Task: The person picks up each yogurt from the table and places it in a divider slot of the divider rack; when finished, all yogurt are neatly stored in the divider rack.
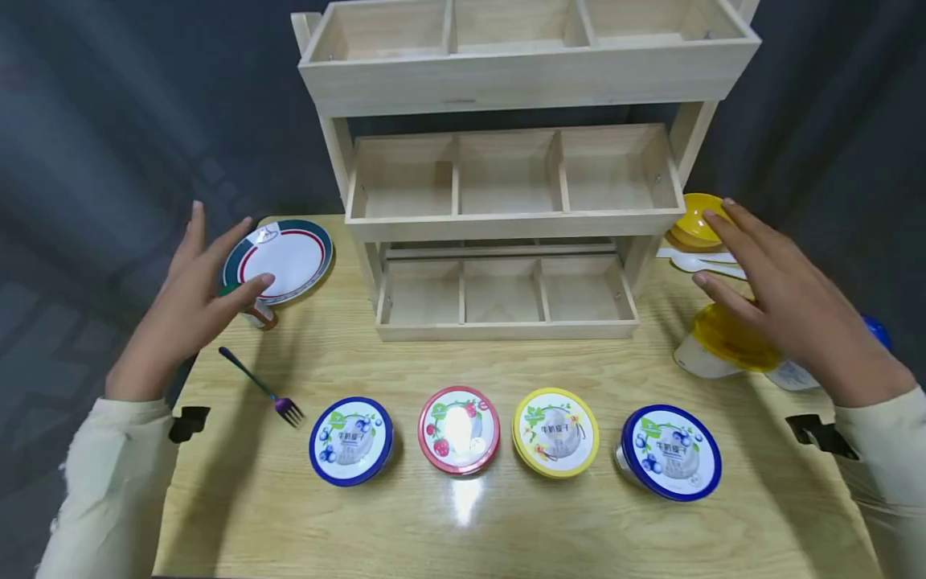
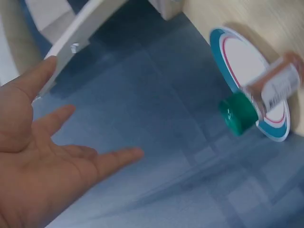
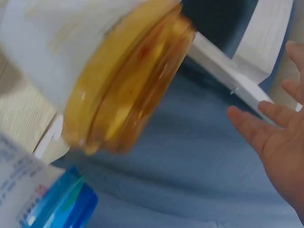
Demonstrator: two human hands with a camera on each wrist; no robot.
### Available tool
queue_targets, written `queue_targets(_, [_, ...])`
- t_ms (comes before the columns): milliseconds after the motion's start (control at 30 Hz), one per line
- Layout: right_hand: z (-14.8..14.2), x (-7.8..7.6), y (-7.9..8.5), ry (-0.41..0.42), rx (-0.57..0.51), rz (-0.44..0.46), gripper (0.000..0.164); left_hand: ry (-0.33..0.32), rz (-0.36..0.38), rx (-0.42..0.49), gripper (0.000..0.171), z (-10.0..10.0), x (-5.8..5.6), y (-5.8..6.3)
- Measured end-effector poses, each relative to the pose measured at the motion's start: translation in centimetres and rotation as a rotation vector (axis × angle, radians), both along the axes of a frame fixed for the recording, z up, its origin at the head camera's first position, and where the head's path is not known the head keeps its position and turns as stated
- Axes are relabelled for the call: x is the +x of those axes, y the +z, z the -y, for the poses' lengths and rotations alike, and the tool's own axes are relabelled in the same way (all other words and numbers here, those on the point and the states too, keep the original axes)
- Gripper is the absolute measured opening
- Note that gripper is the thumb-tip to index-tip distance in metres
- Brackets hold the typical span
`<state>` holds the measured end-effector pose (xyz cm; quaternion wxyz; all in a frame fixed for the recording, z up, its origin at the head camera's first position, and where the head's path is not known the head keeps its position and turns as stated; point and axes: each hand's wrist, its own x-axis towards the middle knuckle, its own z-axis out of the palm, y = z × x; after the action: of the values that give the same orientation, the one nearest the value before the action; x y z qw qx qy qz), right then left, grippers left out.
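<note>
Left hand [image 1: 186,301] and right hand [image 1: 803,301] flank lidded tubs [image 1: 459,430], contents hidden.

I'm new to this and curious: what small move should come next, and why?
Perhaps the left grip should ease down toward the bottle. That grip's fingers are spread and hold nothing, and the bottle, beside the plate, is among the things nearest to it in the head view. The left wrist view shows a gap between them, so closing it seems sensible.
</note>
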<state>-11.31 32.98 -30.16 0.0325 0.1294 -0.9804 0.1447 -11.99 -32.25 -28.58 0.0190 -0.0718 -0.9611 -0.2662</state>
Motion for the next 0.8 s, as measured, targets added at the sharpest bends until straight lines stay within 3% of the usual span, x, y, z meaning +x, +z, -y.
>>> queue_targets(233, [1.6, 1.5, -0.8, 0.181, -0.059, -0.145, 0.073, -0.085, -0.012, 0.216, 0.069, -0.3, 3.2, -0.2])
queue_targets(333, [2.1, 1.8, -1.2, 0.217, -0.053, -0.164, 0.075, -0.122, -0.022, 0.284, 0.067, -0.6, 4.7, -0.7])
queue_targets(500, [2.9, 2.0, -1.9, 0.228, -0.055, -0.110, 0.079, -0.221, -0.035, 0.379, 0.070, -1.4, 7.1, -1.6])
queue_targets(700, [3.4, 2.0, -2.9, 0.252, -0.067, -0.004, 0.074, -0.422, 0.077, 0.438, 0.091, -2.4, 10.3, -2.4])
queue_targets(800, [3.2, 1.9, -3.5, 0.255, -0.123, 0.084, 0.069, -0.457, 0.109, 0.425, 0.093, -3.0, 11.1, -3.0])
